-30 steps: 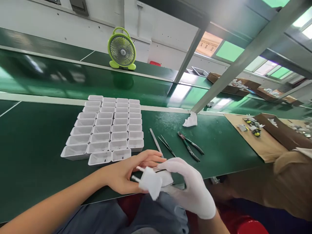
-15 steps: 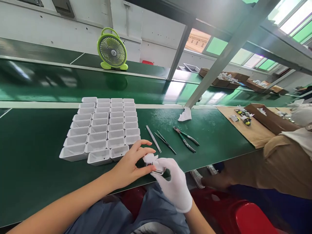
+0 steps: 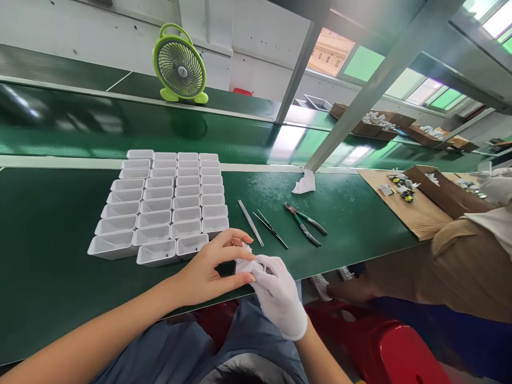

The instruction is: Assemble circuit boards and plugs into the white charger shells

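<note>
My left hand point(image 3: 212, 264) is bare, its thumb and fingers closed on a crumpled white wipe point(image 3: 242, 265) at the table's front edge. My right hand point(image 3: 279, 296) wears a white glove, and its fingers are curled round a small white part with a shiny edge point(image 3: 260, 265). The wipe presses against that part; fingers hide most of both. Left of my hands stand white rectangular tubs point(image 3: 156, 252) in close rows, with tiny dark specks in the nearest ones. Beyond my fingertips lie two tweezers point(image 3: 250, 223) point(image 3: 270, 229) and green-handled pliers point(image 3: 306, 224).
Another crumpled white wipe point(image 3: 304, 182) lies by the slanted metal post point(image 3: 344, 112). A green fan point(image 3: 180, 66) stands at the back. To the right, cardboard point(image 3: 404, 208) bears small electronic parts, beside a seated person point(image 3: 464, 266). A red stool point(image 3: 396, 346) is below.
Both hands have drawn closer together, and the white wipe now covers more of the small part. The view has shifted slightly; the tubs and tools stay in place.
</note>
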The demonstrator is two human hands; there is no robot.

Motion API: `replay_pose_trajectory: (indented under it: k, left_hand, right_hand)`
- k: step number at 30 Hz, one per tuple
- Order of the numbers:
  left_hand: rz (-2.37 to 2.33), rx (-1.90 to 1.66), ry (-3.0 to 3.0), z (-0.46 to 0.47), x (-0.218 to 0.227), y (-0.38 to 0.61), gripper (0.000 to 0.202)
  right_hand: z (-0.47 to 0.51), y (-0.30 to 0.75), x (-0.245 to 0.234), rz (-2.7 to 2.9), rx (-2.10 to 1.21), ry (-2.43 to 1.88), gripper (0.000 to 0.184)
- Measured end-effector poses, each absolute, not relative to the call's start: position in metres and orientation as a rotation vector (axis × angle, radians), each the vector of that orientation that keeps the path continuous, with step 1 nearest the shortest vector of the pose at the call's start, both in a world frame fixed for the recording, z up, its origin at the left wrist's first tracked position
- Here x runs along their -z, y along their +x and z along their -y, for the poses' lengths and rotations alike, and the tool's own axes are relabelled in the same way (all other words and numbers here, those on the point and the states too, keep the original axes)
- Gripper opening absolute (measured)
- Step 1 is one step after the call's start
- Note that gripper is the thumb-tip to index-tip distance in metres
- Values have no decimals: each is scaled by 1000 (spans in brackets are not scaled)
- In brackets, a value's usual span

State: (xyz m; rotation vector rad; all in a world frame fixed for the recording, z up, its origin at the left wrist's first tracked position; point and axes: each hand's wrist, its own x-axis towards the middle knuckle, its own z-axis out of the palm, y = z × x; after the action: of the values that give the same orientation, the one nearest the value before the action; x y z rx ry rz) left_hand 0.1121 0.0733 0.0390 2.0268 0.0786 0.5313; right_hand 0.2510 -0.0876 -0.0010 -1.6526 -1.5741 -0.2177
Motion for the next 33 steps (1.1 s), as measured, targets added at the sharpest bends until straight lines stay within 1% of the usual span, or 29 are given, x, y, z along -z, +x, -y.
replay_pose_trajectory:
  k: [6,8,11,14,17,18,21,23,26,29,31,33]
  left_hand:
    - [121,-595,2137,-73,-38,113,29]
    - [154,-633,2183,-73,-34,115,31]
    - [121,-661,2235,-72,-25,118,36]
    - [104,-670,2196,-71,-19,119,52]
    - [152,-683,2099,-70,-22,119,63]
    - [162,-678,2067,-70,-25,118,62]
    - [157,-686,2014,-69,-32,117,46]
    - [134,-699,2013,-68,-32,117,42]
    - [109,-738,1988,-63,-25,120,54]
    - [80,-753,1966,-58,-18,123,69]
    - [52,-725,1979,-55,-15,125,72]
    - [33,-690,1993,-55,-14,125,73]
  right_hand:
    - [93,254,8,1444,-74,-1590,32]
    - [94,255,9,1450,-117,-1598,36]
    - [94,256,4,1556,-52,-1612,38]
    - [93,259,0,1656,58,-1610,39]
    - [94,260,0,1681,36,-1610,38]
    - [94,261,0,1672,-4,-1615,38]
    - [96,261,3,1620,-120,-1654,35]
    - [97,261,4,1606,-130,-1665,33]
    - [98,261,4,1635,-61,-1652,33]
    - [97,262,3,1706,72,-1623,42]
    - [95,263,1,1747,119,-1626,46]
    - [93,263,-2,1767,121,-1647,45]
